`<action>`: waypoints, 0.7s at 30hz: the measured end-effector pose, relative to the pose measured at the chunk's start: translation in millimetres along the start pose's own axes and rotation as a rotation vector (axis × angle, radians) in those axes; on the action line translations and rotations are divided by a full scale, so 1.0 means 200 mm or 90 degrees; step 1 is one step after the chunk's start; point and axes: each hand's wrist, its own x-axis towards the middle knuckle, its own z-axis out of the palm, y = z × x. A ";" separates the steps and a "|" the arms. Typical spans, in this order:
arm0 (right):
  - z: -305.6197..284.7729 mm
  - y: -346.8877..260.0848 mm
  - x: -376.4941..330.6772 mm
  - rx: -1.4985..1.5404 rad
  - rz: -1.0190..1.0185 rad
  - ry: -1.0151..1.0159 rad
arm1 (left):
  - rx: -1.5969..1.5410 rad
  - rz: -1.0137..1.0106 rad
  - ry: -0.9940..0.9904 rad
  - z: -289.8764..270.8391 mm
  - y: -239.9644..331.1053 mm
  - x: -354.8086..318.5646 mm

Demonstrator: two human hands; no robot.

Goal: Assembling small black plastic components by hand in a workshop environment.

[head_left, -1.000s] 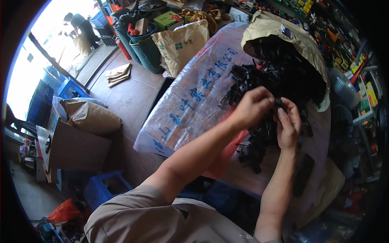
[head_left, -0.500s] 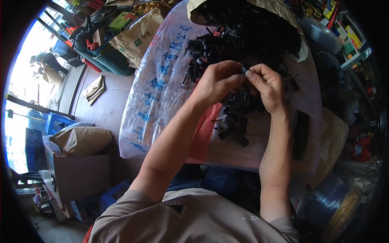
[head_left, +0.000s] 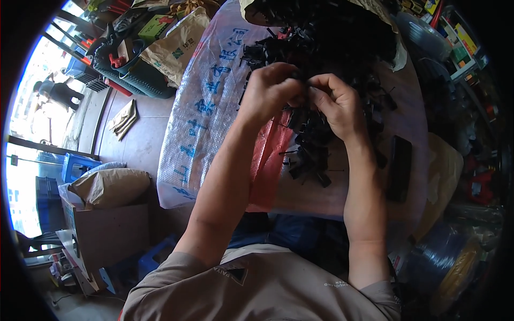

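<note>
My left hand (head_left: 269, 92) and my right hand (head_left: 337, 105) meet over the table, fingers closed in pinches. Between the fingertips is a small black part (head_left: 305, 85), hard to make out against the dark heap behind it. Under and beyond the hands lies a pile of black plastic pieces (head_left: 313, 155) with thin prongs sticking out. More of them spill from a large open paper sack (head_left: 393, 56) at the far side. A white woven sheet (head_left: 184, 155) with blue writing and a red stripe covers the table.
Right of my right forearm lies a flat black oblong object (head_left: 399, 168). A full paper sack (head_left: 110, 187) rests on a box at the left. Coiled clear tubing (head_left: 436, 267) is at the lower right. Another person (head_left: 59, 93) is outside at the far left.
Both hands have moved a little left and nearer to me, still together at the fingertips. The person outside has straightened from a bent posture.
</note>
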 end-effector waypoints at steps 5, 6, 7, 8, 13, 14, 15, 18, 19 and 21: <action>0.06 0.02 -0.03 -0.393 -0.160 0.011 | -0.471 0.006 0.132 -0.21 -0.10 0.09; 0.08 0.05 -0.04 -0.463 -0.241 0.000 | -0.501 -0.006 0.158 -0.19 -0.09 0.10; 0.10 0.07 -0.06 -0.539 -0.217 -0.012 | -0.501 -0.006 0.148 -0.18 -0.09 0.10; 0.11 0.08 -0.07 -0.574 -0.184 -0.032 | -0.483 -0.045 0.106 -0.19 -0.09 0.09; 0.08 0.12 -0.06 -0.597 -0.096 -0.015 | -0.265 -0.079 0.047 -0.15 -0.10 0.05; 0.07 0.11 -0.05 -0.601 -0.096 -0.014 | -0.268 -0.077 0.044 -0.13 -0.07 0.05; 0.05 0.11 -0.05 -0.532 -0.103 0.025 | -0.182 -0.079 0.036 -0.10 -0.05 0.04; -0.03 0.09 0.00 -0.337 -0.089 0.140 | -0.025 -0.082 -0.004 -0.06 0.01 0.02; -0.04 0.08 0.00 -0.229 -0.009 0.161 | 0.022 -0.073 -0.021 -0.04 0.03 0.01; -0.04 0.08 0.01 0.000 0.089 0.139 | 0.031 -0.011 -0.073 0.02 0.03 -0.02</action>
